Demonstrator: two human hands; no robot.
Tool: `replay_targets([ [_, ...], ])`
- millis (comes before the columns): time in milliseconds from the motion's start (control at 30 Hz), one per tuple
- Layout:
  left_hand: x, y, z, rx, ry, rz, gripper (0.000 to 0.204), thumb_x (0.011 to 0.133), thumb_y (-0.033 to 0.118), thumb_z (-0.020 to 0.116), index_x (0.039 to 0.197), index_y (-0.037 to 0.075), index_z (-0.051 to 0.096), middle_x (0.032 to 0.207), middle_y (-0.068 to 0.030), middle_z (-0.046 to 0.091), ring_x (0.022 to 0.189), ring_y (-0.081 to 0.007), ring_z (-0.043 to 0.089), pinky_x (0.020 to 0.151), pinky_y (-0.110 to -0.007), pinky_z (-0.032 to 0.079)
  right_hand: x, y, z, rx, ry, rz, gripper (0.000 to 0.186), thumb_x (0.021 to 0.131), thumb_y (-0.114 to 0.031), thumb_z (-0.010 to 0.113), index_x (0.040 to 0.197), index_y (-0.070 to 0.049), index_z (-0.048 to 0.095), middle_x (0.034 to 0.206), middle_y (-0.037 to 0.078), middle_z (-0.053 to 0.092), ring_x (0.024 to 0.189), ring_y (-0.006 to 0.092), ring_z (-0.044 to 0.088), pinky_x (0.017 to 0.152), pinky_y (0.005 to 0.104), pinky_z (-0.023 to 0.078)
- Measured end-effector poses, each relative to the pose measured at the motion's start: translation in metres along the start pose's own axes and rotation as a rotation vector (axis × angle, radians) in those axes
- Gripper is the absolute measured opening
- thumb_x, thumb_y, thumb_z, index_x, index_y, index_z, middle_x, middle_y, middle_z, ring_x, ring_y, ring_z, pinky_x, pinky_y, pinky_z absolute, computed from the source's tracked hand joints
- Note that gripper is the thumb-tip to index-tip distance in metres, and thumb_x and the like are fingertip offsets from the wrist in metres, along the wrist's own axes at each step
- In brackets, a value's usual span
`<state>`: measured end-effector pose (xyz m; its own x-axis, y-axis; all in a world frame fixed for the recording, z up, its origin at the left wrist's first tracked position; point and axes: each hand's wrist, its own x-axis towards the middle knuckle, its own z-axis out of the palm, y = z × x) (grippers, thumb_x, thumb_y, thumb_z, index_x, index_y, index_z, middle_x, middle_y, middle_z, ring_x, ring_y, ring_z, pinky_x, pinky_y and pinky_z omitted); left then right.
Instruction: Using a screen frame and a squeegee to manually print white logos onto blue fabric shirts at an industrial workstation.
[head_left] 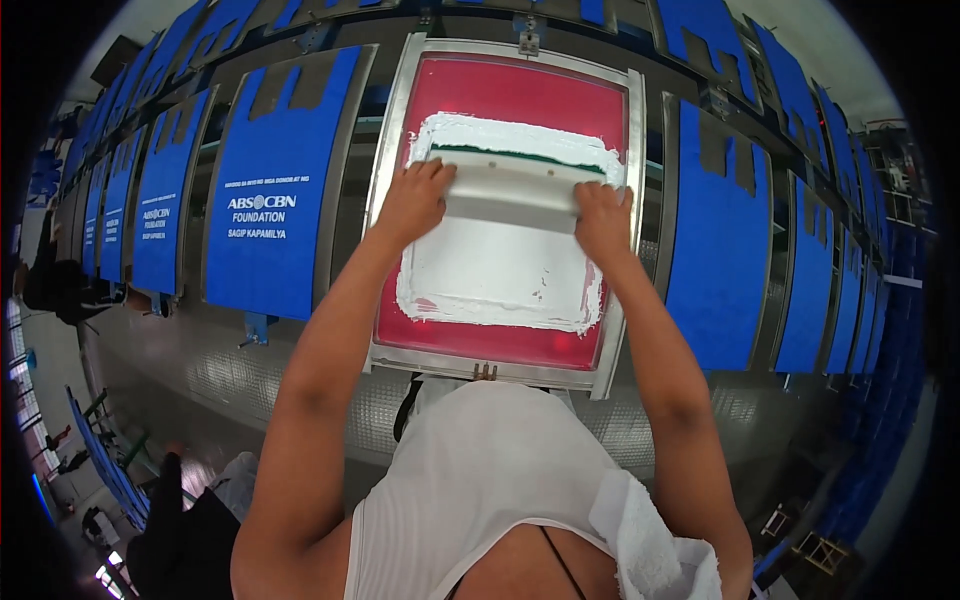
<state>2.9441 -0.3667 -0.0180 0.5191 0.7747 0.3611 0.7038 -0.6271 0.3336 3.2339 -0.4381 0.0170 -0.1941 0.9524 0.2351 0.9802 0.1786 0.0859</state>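
Observation:
In front of me lies a printing screen with a metal frame (384, 200) and red mesh (500, 88). A wide squeegee (512, 188) spans the mesh crosswise, toward its far half. My left hand (418, 200) grips the squeegee's left end, and my right hand (604, 222) grips its right end, both with fingers curled over the top. White ink (490, 270) covers a large rectangle of the mesh, with thick ridges along its edges. A dark green strip shows just beyond the squeegee. What lies under the screen is hidden.
Blue fabric panels on boards stand left and right in rows; the nearest left panel (275, 190) bears white print, the nearest right panel (722, 240) shows none. A metal hinge clamp (528, 38) sits at the frame's far edge. Another person's dark clothing (175, 530) shows lower left.

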Motion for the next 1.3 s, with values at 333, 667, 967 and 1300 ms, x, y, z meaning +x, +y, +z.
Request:
replay_targets([
  [333,-0.132,0.086,-0.082,-0.16,-0.327,-0.147,0.043,0.056,0.009,0.074,0.097,0.005,0.059,0.093,-0.0099,0.058,0.09,-0.028,0.054,0.081,-0.041,0.042,-0.127,-0.059,-0.1,0.248,-0.414,0.057,0.039,0.06,0.001,0.06,0.098,-0.007,0.057,0.089,0.007,0.06,0.091,0.0264,0.056,0.1,0.054,0.029],
  [667,-0.176,0.099,-0.046,-0.163,-0.26,-0.148,0.048,0.052,0.004,0.071,0.099,0.005,0.059,0.097,-0.0108,0.062,0.093,-0.0277,0.058,0.09,-0.042,0.039,-0.162,-0.08,-0.08,0.269,-0.406,0.136,0.043,0.055,-0.003,0.066,0.097,-0.008,0.061,0.095,0.005,0.064,0.097,0.022,0.059,0.108,0.0528,0.025],
  [967,0.014,0.003,-0.006,-0.056,-0.097,-0.114,0.028,0.059,0.006,0.071,0.087,0.006,0.068,0.079,-0.0151,0.066,0.076,-0.0331,0.063,0.073,-0.042,0.048,0.013,0.01,-0.012,0.07,-0.259,0.061,0.04,0.059,-0.005,0.064,0.099,-0.014,0.065,0.086,0.009,0.067,0.084,0.027,0.063,0.101,0.0489,0.034],
  [1300,-0.081,0.055,-0.064,-0.16,-0.359,-0.184,0.037,0.056,0.002,0.072,0.093,0.005,0.067,0.083,-0.013,0.064,0.084,-0.0322,0.059,0.08,-0.043,0.045,-0.081,-0.036,-0.085,0.223,-0.498,0.116,0.046,0.059,-0.001,0.064,0.103,-0.01,0.064,0.09,0.011,0.065,0.093,0.0273,0.06,0.103,0.051,0.032],
])
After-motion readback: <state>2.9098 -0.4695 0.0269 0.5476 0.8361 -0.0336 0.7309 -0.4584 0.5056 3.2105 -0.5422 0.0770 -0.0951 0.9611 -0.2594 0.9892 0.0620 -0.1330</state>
